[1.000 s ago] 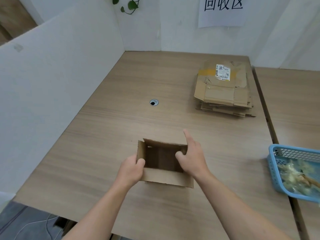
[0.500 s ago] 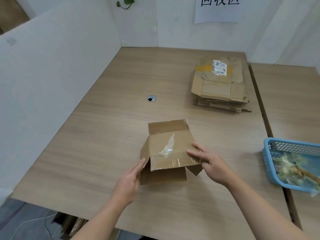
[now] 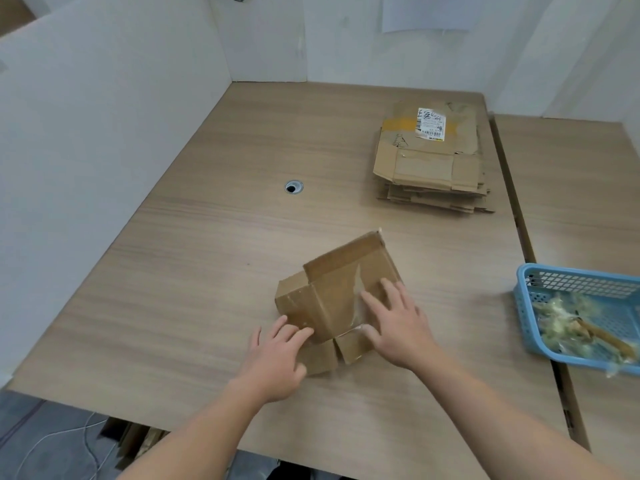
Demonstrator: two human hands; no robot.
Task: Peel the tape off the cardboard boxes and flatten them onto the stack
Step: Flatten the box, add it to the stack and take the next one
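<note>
Box: small cardboard box (image 3: 325, 285) sits on the near middle of the table (image 3: 207, 271), turned skew, its sealed face up and loose flaps splayed toward the person
Tape: clear tape (image 3: 357, 282) runs across the upper face and down over the near edge; it looks unpeeled, so this side was likely turned up to get at it
Right hand: right hand (image 3: 398, 327) lies flat on the taped face, fingers spread and straight, gripping nothing; judged to be pinning the box and feeling for a tape end
Left hand: left hand (image 3: 277, 358) rests its fingers on the near left corner, loosely bent, not clamped; likely bracing the box against sliding
Stack: stack (image 3: 429, 161) of flattened boxes lies at the far right of the table, well apart from the box, top sheet bearing a white label (image 3: 430, 123)
Basket: blue basket (image 3: 522, 299) stands on the adjoining surface to the right, holding crumpled clear scraps; near the right hand, probably for peeled tape
Stage: box neither stripped nor flattened yet
</note>
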